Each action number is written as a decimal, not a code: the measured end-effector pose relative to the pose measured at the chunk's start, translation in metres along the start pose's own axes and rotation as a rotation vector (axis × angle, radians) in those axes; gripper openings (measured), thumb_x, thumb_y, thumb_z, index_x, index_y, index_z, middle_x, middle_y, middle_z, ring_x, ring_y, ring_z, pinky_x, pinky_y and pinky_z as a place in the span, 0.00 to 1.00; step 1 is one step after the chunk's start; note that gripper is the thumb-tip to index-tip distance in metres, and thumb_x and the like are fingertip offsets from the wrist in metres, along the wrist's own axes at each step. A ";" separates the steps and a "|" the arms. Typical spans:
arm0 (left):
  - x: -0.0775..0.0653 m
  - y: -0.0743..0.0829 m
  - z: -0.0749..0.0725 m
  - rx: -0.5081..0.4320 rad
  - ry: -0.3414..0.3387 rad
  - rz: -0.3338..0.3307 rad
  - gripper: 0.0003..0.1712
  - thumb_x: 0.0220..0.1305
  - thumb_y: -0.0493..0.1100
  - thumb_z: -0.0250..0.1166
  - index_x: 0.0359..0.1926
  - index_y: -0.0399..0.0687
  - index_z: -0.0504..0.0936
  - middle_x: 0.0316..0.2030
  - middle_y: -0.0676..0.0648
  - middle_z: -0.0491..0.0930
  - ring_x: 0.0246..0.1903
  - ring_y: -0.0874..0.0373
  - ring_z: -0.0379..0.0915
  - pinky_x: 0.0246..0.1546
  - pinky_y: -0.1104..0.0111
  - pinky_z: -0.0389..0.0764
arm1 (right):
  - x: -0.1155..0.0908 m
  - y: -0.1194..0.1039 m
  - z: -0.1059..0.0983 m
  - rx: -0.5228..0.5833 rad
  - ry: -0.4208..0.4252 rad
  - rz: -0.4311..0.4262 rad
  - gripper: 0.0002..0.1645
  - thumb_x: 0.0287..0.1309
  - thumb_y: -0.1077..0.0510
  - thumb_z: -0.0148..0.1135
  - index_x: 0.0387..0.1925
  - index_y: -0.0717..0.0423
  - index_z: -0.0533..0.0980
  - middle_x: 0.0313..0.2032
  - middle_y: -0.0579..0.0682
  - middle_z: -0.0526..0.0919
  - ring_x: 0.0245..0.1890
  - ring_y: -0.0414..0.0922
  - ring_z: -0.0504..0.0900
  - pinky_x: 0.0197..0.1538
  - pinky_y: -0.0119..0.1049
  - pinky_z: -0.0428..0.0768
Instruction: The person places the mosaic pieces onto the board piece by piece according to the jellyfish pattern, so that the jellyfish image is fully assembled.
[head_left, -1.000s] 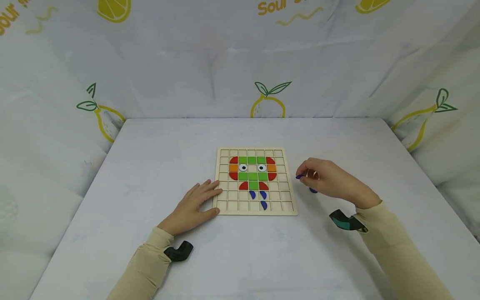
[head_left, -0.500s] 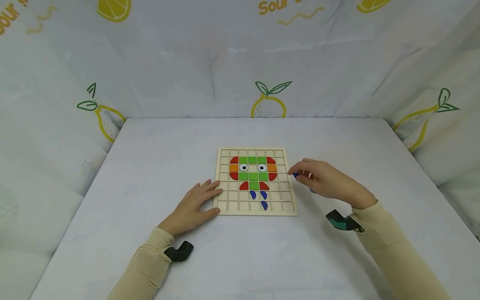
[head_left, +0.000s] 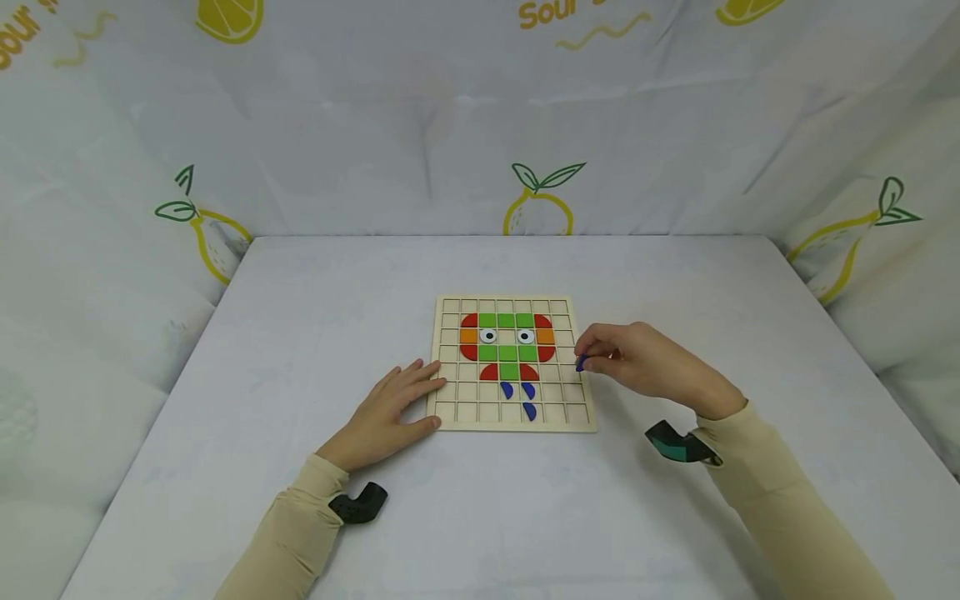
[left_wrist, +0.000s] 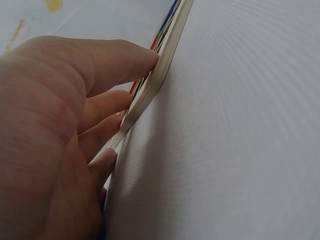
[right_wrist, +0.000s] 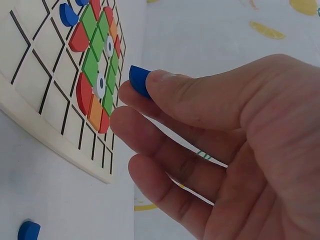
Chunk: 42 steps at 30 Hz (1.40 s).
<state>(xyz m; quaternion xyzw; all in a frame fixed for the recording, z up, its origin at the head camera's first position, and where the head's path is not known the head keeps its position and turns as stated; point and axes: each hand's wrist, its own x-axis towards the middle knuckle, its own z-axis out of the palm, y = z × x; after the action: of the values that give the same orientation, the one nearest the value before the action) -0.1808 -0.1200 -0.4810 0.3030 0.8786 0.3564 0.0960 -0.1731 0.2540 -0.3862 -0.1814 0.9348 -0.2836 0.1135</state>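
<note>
A pale wooden grid board point(head_left: 457, 392) lies flat on the table. Set on it are green squares point(head_left: 507, 353), orange tiles point(head_left: 545, 337), red rounded tiles point(head_left: 489, 372) and two eye discs point(head_left: 487, 336). Below them lie three small blue curved pieces point(head_left: 529, 412). My left hand point(head_left: 382, 417), fingers extended, rests at the board's left edge, with fingertips touching its rim in the left wrist view. Just over the right edge, my right hand point(head_left: 652, 367) pinches another blue curved piece point(right_wrist: 139, 81) between thumb and index finger, tilted and clear of the grid.
One loose blue piece point(right_wrist: 29, 231) sits on the table beside the board in the right wrist view; the right hand hides it in the head view. White table surface point(head_left: 480, 517) surrounds the board. A lemon-printed cloth point(head_left: 360, 125) hangs behind.
My right hand has moved left toward the board with the blue piece, which has turned more upright between the fingers. The left hand and board have stayed put.
</note>
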 end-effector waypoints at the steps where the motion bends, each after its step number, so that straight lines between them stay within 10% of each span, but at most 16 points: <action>1: 0.000 0.000 0.000 -0.001 0.001 0.000 0.33 0.65 0.46 0.68 0.70 0.46 0.73 0.77 0.48 0.61 0.80 0.46 0.48 0.81 0.49 0.43 | 0.000 0.000 0.000 0.002 0.001 0.000 0.09 0.65 0.66 0.64 0.47 0.57 0.80 0.42 0.48 0.89 0.44 0.44 0.85 0.44 0.35 0.85; 25: -0.001 -0.002 0.001 0.003 0.007 -0.002 0.34 0.65 0.47 0.68 0.70 0.46 0.73 0.77 0.48 0.62 0.80 0.46 0.48 0.81 0.48 0.44 | 0.006 -0.005 0.009 0.007 0.013 -0.070 0.09 0.65 0.64 0.65 0.45 0.56 0.82 0.38 0.43 0.85 0.40 0.41 0.78 0.42 0.31 0.81; 42: -0.001 -0.002 0.001 0.011 0.007 -0.001 0.33 0.65 0.47 0.68 0.70 0.47 0.73 0.77 0.48 0.61 0.80 0.45 0.48 0.81 0.48 0.44 | 0.032 -0.030 0.037 0.006 -0.134 -0.110 0.09 0.66 0.62 0.65 0.46 0.53 0.84 0.43 0.46 0.87 0.41 0.40 0.80 0.47 0.32 0.82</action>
<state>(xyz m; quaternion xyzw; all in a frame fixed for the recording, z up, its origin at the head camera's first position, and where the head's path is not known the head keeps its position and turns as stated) -0.1807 -0.1207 -0.4831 0.3017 0.8810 0.3529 0.0913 -0.1821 0.1997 -0.4023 -0.2507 0.9128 -0.2796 0.1603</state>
